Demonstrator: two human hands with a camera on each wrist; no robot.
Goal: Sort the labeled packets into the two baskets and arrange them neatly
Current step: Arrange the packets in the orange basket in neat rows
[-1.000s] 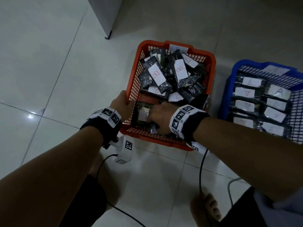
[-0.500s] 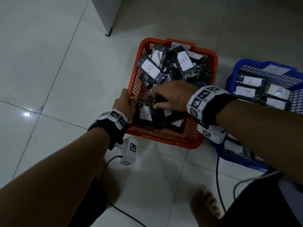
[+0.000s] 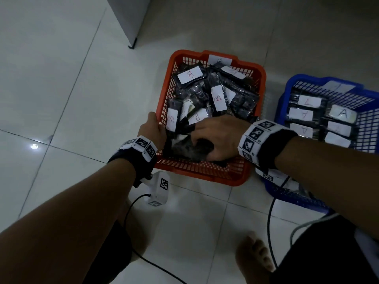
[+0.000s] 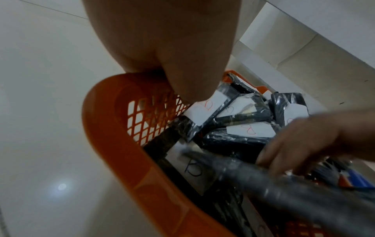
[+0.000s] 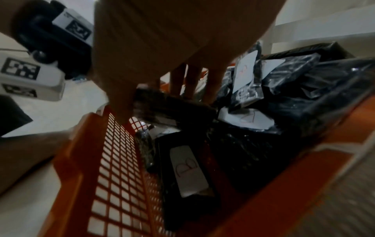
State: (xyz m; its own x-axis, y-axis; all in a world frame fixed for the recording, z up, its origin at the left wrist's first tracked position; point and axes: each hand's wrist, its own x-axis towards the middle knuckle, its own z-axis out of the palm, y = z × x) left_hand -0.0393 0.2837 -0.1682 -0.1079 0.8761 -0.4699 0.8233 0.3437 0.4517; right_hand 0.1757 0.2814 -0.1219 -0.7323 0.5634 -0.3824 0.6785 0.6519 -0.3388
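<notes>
- The orange basket [image 3: 211, 173] sits on the tiled floor [image 3: 61, 89], with the blue basket [image 3: 287, 95] just beside it on the right.
- The left hand [image 3: 152, 130] grasps the near left rim of the orange basket; in the left wrist view the thumb [image 4: 192, 77] reaches down inside the mesh wall while the other fingers show through the mesh from outside.
- The right hand [image 3: 217, 138] is inside the near end of the orange basket, fingers and thumb closed round a dark packet [image 3: 190, 149]; the packet looks blurred, so its label cannot be read.
- In the right wrist view that packet [image 5: 172, 105] is pinched between thumb below and fingers above, raised over a flat packet with a white B label [image 5: 187, 170] lying by the near wall.
- The far part of the orange basket holds a loose, tilted heap of dark packets with white B labels [image 3: 218, 98], overlapping one another.
- The blue basket holds packets with white A labels [image 3: 307, 102] laid flat in rows side by side.
- A white tag [image 3: 219, 60] is fixed on the far rim of the orange basket.
- A bare foot [image 3: 254, 255] rests on the floor near the baskets.
</notes>
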